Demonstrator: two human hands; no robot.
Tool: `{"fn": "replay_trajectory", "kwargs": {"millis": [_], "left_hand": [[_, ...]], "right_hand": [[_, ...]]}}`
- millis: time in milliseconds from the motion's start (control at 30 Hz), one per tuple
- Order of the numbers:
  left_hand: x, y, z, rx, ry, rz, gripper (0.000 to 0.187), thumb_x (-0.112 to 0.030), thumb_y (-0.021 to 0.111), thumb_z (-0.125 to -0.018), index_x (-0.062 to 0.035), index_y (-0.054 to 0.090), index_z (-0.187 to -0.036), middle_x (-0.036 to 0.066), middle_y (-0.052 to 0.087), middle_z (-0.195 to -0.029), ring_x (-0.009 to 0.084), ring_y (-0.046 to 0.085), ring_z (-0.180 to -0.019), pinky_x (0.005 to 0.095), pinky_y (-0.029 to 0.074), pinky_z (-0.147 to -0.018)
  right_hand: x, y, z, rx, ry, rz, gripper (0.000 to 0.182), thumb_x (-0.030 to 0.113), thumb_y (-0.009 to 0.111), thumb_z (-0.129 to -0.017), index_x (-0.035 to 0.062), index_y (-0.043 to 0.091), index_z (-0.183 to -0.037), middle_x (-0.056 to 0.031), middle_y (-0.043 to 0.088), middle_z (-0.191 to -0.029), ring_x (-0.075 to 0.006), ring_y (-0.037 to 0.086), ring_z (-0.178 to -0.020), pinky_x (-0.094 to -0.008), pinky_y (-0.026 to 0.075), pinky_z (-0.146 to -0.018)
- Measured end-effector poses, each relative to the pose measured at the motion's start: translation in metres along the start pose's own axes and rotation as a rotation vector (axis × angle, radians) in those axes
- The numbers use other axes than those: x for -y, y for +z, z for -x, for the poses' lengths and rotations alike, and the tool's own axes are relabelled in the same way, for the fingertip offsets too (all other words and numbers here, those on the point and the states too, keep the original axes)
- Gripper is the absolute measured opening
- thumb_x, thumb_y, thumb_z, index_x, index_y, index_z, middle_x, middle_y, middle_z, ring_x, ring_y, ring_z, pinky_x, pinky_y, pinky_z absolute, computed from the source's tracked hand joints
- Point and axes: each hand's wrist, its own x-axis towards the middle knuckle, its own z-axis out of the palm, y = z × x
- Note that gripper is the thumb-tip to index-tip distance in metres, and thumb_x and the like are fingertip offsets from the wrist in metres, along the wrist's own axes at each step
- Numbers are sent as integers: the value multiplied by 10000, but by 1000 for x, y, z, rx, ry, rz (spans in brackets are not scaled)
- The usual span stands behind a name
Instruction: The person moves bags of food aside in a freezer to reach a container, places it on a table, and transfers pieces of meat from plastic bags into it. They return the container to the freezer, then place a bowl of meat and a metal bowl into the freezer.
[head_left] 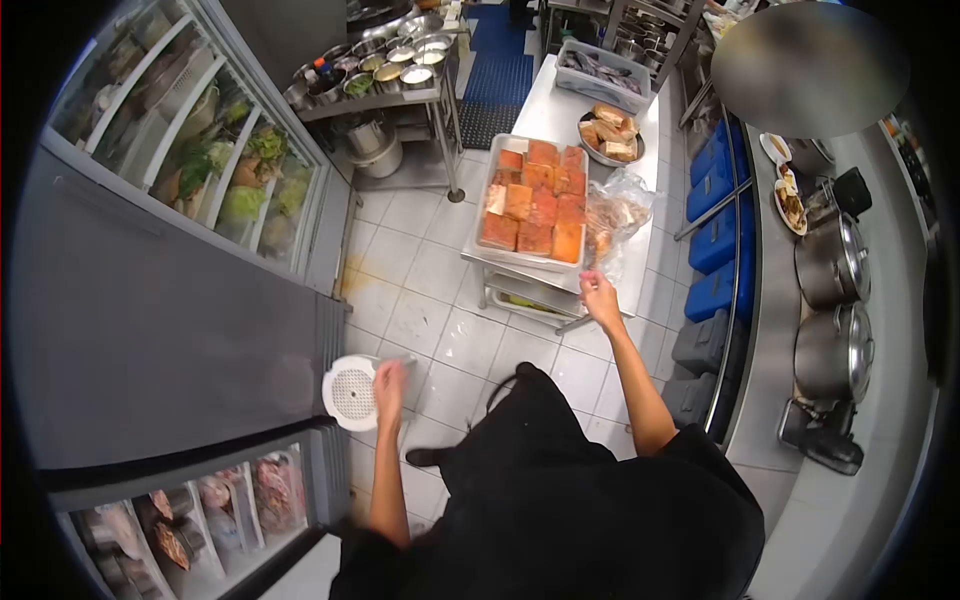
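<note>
My right hand (600,298) is at the near edge of the white table, its fingers drawn together beside the lower end of a clear plastic bag (622,205). Whether it grips the bag I cannot make out. Just left of the bag, a shallow tray (487,205) holds several square slabs of orange-red, browned food (540,205). My left hand (390,388) hangs low on the other side, blurred by motion. It overlaps the right rim of a round white perforated stool top (350,393) in view; contact cannot be judged.
Further along the table (535,100) stand a bowl of browned pieces (610,135) and a clear bin (603,75). Glass-fronted fridges (190,130) line the left. Lidded pots (833,350) sit on the right counter above blue bins (712,235). Small metal containers (390,70) cover the back-left table.
</note>
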Motion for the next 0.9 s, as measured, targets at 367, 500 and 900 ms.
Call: {"fn": "replay_trajectory", "kwargs": {"millis": [367, 500, 900], "left_hand": [[-36, 380, -108, 129, -299, 602, 493, -452, 709, -896, -60, 458, -1060, 74, 544, -956, 193, 596, -865, 381, 545, -808], [-52, 374, -103, -8, -298, 653, 474, -492, 707, -883, -98, 452, -950, 34, 505, -801, 147, 528, -762, 323, 501, -717], [-29, 284, -74, -360, -154, 680, 501, -639, 453, -965, -144, 533, -982, -27, 502, -792, 96, 480, -752, 299, 387, -685]], "right_hand": [[-1, -40, -65, 376, 0, 179, 461, 283, 571, -961, -34, 524, -1292, -144, 688, -1068, -198, 693, -863, -332, 550, -703], [21, -85, -71, 414, -34, 88, 356, 252, 581, -950, -10, 636, -1184, -95, 709, -1020, -185, 696, -871, -327, 550, -703], [90, -15, -343, 420, -534, 519, 458, 399, 485, -998, -15, 645, -1114, -244, 672, -1016, -379, 647, -993, -408, 500, -887]]}}
